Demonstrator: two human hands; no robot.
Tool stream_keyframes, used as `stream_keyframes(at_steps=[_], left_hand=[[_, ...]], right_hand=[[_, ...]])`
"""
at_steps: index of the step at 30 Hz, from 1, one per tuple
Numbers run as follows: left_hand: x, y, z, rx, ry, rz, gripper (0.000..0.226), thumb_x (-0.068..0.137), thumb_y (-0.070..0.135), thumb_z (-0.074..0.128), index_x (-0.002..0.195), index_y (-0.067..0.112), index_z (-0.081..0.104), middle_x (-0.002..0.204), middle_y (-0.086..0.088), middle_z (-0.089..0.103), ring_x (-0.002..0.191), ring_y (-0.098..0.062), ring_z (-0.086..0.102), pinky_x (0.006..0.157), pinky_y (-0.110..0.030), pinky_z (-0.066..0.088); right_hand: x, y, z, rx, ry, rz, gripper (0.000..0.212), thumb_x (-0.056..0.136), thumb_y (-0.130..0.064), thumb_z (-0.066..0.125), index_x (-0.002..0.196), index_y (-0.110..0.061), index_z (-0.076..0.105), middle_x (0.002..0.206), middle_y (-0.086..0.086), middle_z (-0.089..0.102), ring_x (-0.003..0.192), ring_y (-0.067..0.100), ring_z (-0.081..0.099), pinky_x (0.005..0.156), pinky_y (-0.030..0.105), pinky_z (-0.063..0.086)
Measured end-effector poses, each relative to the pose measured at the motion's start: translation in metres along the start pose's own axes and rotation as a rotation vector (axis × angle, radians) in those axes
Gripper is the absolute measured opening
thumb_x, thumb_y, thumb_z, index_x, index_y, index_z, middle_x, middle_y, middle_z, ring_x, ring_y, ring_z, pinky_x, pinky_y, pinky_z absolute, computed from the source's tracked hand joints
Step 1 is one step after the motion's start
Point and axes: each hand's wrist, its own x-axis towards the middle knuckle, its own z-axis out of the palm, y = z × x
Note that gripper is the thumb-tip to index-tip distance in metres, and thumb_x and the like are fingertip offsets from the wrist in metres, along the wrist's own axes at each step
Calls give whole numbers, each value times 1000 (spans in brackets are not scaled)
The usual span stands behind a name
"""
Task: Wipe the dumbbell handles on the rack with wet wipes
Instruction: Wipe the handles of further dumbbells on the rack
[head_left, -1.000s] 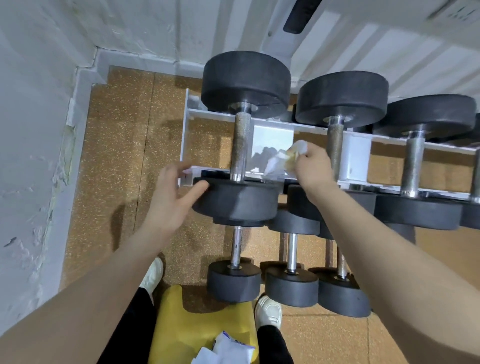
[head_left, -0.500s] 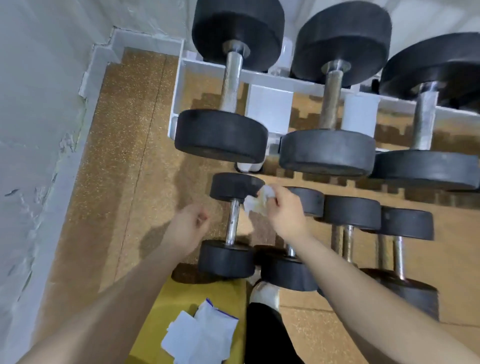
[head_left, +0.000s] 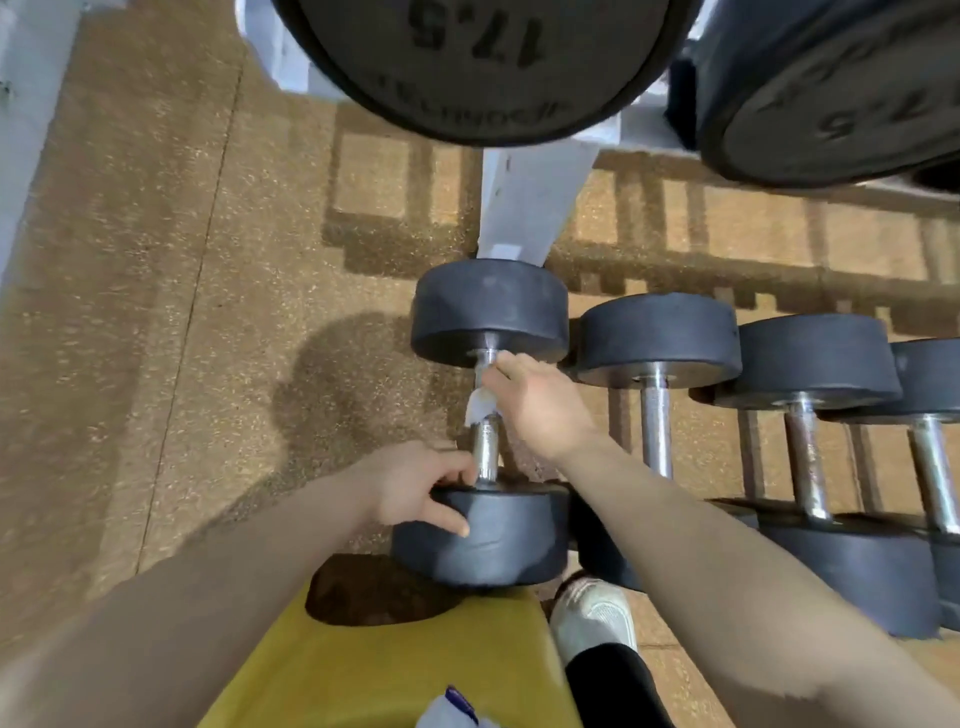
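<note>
A small black dumbbell (head_left: 491, 312) lies at the left end of the lower row, its chrome handle (head_left: 487, 452) running toward me. My right hand (head_left: 540, 400) wraps a white wet wipe (head_left: 480, 408) around the far part of that handle, just under the far weight. My left hand (head_left: 415, 486) grips the near weight (head_left: 498, 540), thumb down its side and fingers on its top by the handle.
More small dumbbells (head_left: 657, 415) lie side by side to the right. Large 17.5 dumbbells (head_left: 478, 62) on the white rack (head_left: 524, 202) hang overhead. A yellow stool (head_left: 363, 670) with a wipe packet (head_left: 452, 712) sits near me, beside my shoe (head_left: 592, 613). A wall (head_left: 26, 104) stands at left.
The view dropped from the upper rack to the lower row. My right hand brought the wipe down onto the leftmost small dumbbell's handle, and my left hand took hold of its near weight.
</note>
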Motion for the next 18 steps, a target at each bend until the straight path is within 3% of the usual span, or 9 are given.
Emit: stream_keyframes(at_steps=[2, 8, 11, 14, 16, 18], left_hand=[[7, -7, 3, -34, 24, 45, 45, 72, 47, 74, 104, 22, 55, 101, 5, 51, 93, -14, 49, 85, -37, 44], [16, -15, 2, 22, 0, 104, 47, 69, 49, 75, 100, 18, 56, 98, 3, 55, 88, -15, 51, 82, -37, 44], [17, -16, 1, 27, 27, 102, 49, 69, 49, 75, 100, 16, 57, 97, 3, 55, 88, -15, 50, 82, -35, 43], [17, -14, 1, 25, 33, 100, 49, 68, 48, 76, 101, 18, 57, 96, 5, 54, 88, -14, 50, 81, -32, 43], [17, -14, 3, 8, 30, 92, 48, 68, 48, 76, 101, 19, 57, 96, 5, 54, 88, -14, 50, 82, -31, 43], [17, -15, 4, 4, 28, 90, 48, 68, 48, 76, 102, 19, 56, 99, 5, 54, 90, -13, 50, 82, -29, 42]], right_hand=[[14, 4, 21, 6, -71, -42, 23, 96, -23, 36, 94, -11, 56, 95, 6, 51, 91, 25, 47, 70, 30, 28], [16, 2, 61, -34, -30, -18, 18, 94, -32, 40, 88, -20, 51, 95, 0, 48, 92, 24, 50, 79, 37, 39], [-3, 0, 67, 37, -146, -80, 4, 82, -8, 57, 84, -11, 56, 95, 10, 52, 84, 31, 53, 63, 34, 43], [-7, 10, 67, -5, -189, -278, 16, 70, 1, 71, 79, -6, 59, 88, 13, 52, 75, 32, 57, 53, 30, 43], [-1, 10, 57, -13, -220, -293, 2, 86, -8, 59, 88, -9, 59, 93, 8, 48, 87, 28, 53, 65, 34, 44], [13, 14, 55, 4, -93, -307, 11, 93, -19, 46, 83, -17, 51, 94, 5, 47, 86, 25, 49, 68, 39, 40]])
